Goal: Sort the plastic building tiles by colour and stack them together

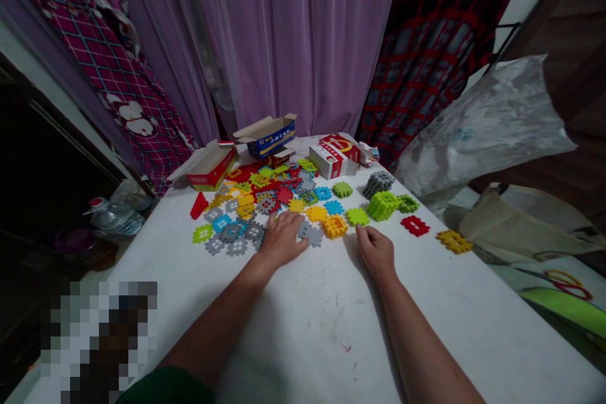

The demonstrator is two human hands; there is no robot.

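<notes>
My left hand lies palm down at the edge of the piled plastic pieces, fingers apart, beside a flat grey piece. My right hand rests on the table with its fingers curled, just below a flat lime green piece; whether anything is inside it is hidden. Between the hands sits a yellow-orange stack. Beyond my right hand are a lime green stack and a dark grey stack. Loose grey pieces lie left of my left hand.
Open boxes, one blue, one red and one red and white, stand along the back of the white table. A red piece and a mustard piece lie near the right edge. Purple curtains hang behind.
</notes>
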